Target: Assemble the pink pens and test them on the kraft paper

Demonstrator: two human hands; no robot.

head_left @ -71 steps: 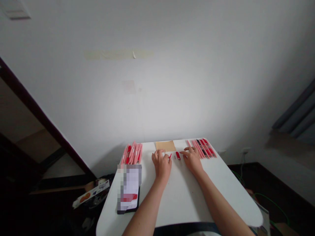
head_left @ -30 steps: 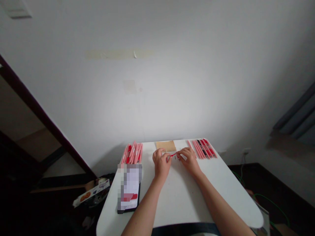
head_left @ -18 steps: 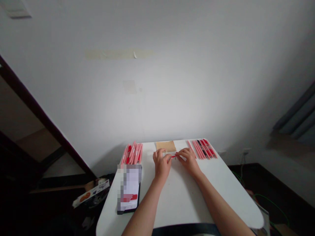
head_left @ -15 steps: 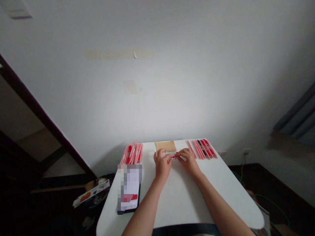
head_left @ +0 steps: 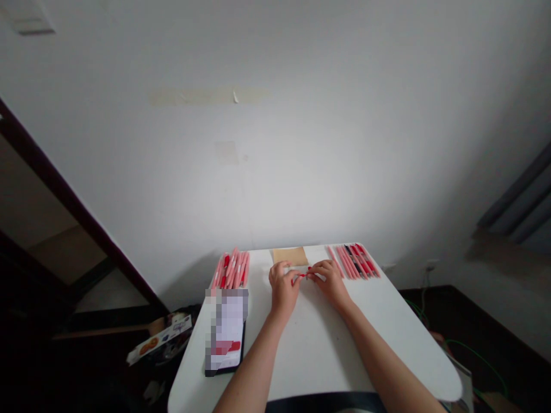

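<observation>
Over the far middle of the white table [head_left: 316,355], my left hand [head_left: 284,291] pinches one end of a thin red pen [head_left: 302,275] between thumb and forefinger. The other end is in the pinch of my right hand [head_left: 330,282]. Only a short stretch of the pen shows between the fingertips, so its exact parts are hard to make out. Close beyond my hands lies a flat tan piece of paper or card [head_left: 290,256]. To the right of my right hand several pink, red and black pens [head_left: 355,261] lie side by side.
A looser pile of pink and red pens [head_left: 235,269] lies at the table's far left corner. Nearer, a phone [head_left: 231,330] with a partly blurred screen rests along the left edge. The wall [head_left: 275,189] rises right behind the table.
Both hands stay in nearly the same place, still pinching the red pen. The fingertips and the pen have shifted only very slightly.
</observation>
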